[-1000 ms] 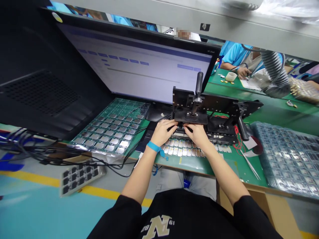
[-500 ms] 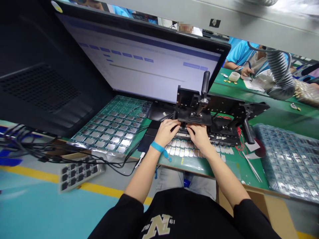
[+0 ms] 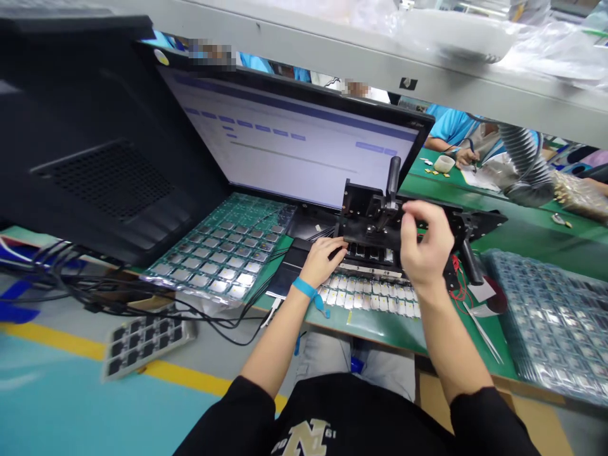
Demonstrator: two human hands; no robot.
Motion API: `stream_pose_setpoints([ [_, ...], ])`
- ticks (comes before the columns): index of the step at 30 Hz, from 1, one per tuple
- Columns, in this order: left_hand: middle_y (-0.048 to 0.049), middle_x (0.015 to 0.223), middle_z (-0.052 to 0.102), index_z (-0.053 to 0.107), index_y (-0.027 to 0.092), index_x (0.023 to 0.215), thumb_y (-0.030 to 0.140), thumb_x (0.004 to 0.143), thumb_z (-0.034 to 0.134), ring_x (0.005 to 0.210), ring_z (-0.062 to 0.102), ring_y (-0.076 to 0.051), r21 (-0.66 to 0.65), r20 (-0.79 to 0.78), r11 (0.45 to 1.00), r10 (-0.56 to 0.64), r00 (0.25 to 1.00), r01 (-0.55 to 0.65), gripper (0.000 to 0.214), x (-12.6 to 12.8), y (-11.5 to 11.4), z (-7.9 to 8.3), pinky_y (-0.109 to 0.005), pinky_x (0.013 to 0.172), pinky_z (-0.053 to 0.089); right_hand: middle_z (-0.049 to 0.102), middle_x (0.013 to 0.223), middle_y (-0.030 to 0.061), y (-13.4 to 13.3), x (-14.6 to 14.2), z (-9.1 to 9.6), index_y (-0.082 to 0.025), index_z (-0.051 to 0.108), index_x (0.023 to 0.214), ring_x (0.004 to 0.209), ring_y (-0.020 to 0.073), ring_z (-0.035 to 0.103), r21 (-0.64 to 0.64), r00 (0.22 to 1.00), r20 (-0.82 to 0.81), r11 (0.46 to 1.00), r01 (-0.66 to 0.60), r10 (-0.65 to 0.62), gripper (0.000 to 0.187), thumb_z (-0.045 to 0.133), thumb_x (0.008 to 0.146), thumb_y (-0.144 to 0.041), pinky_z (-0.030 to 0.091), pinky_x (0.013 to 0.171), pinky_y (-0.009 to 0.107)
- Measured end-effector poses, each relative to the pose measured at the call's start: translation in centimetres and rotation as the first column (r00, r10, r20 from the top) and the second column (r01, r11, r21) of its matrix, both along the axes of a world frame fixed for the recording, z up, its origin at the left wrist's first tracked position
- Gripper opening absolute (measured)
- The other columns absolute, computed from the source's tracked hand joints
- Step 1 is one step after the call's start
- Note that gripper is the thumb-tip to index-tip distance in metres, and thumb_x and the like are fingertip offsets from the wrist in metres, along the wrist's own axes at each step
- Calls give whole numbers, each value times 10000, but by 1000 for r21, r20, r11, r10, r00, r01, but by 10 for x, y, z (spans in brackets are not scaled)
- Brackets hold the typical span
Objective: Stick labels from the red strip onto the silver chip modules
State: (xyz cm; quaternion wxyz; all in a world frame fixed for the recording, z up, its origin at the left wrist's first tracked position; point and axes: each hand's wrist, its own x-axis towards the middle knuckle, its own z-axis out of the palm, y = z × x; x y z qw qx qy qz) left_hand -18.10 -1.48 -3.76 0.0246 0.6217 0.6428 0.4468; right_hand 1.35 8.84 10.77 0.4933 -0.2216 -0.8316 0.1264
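Observation:
A black test fixture (image 3: 365,218) with an upright lever handle (image 3: 393,177) stands on the green bench in front of a monitor. A panel of small circuit boards (image 3: 368,292) lies under its front edge. My left hand (image 3: 323,258), with a blue wrist strap, rests on the panel at the fixture's left front, fingers curled down. My right hand (image 3: 425,244) is raised beside the lever, fingers half curled and apart, nothing visible in them.
A monitor (image 3: 294,139) fills the back. Trays of boards lie at left (image 3: 218,253) and under plastic at right (image 3: 555,310). Tweezers (image 3: 482,326) lie right of the panel. Cables (image 3: 95,291) hang off the left edge. Other people work at a bench behind.
My right hand has lifted off the panel and risen toward the lever. My left hand stays on the panel. The view has tilted upward a little.

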Motion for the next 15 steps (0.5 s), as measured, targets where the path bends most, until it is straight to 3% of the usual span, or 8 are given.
stream_pose_setpoints([
  [3, -98, 1293, 619, 617, 192, 1236, 377, 975, 609, 1119, 631, -230, 15, 13, 1000, 5, 1000, -5, 319, 1, 0, 1, -463, 962, 548, 725, 1025, 98, 29, -22, 40, -182, 624, 1205, 943, 246, 684, -28, 994, 4, 994, 106, -106, 376, 523, 946, -436, 528, 941, 495],
  [5, -98, 1295, 617, 615, 194, 1239, 379, 975, 609, 1117, 631, -230, 35, 30, 999, 12, 999, -13, 323, 2, 0, 4, -461, 958, 550, 741, 951, 102, 40, -32, 53, -152, 645, 1206, 880, 247, 692, -111, 989, 93, 986, 128, -118, 445, 567, 911, -475, 536, 910, 481],
  [7, -99, 1293, 617, 613, 193, 1241, 383, 973, 611, 1114, 632, -230, 56, 63, 998, 22, 998, -26, 328, 2, 0, 6, -459, 954, 552, 752, 886, 99, 45, -38, 58, -131, 636, 1260, 869, 251, 697, -199, 985, 150, 973, 118, -89, 523, 614, 879, -489, 531, 924, 473],
  [10, -97, 1276, 622, 608, 186, 1244, 387, 970, 616, 1089, 640, -226, 74, 145, 996, 40, 989, -51, 340, 0, -1, 8, -449, 930, 563, 749, 849, 64, 41, -39, 56, -121, 540, 1400, 873, 220, 693, -274, 995, 99, 961, 41, -14, 668, 673, 839, -459, 531, 954, 415],
  [12, -95, 1254, 629, 604, 180, 1245, 388, 969, 618, 1061, 648, -220, 73, 216, 995, 53, 975, -71, 346, -1, -3, 8, -437, 905, 572, 741, 910, 54, 32, -37, 53, -128, 479, 1450, 887, 192, 686, -263, 997, 5, 962, -72, 76, 696, 663, 843, -414, 536, 966, 376],
  [15, -93, 1235, 636, 595, 174, 1258, 390, 972, 614, 1039, 656, -216, 69, 317, 993, 70, 946, -97, 359, -4, -8, 5, -431, 887, 579, 718, 1114, 83, 12, -32, 50, -144, 504, 1399, 936, 170, 686, -197, 973, -84, 954, -226, 213, 579, 623, 874, -358, 551, 971, 352],
])
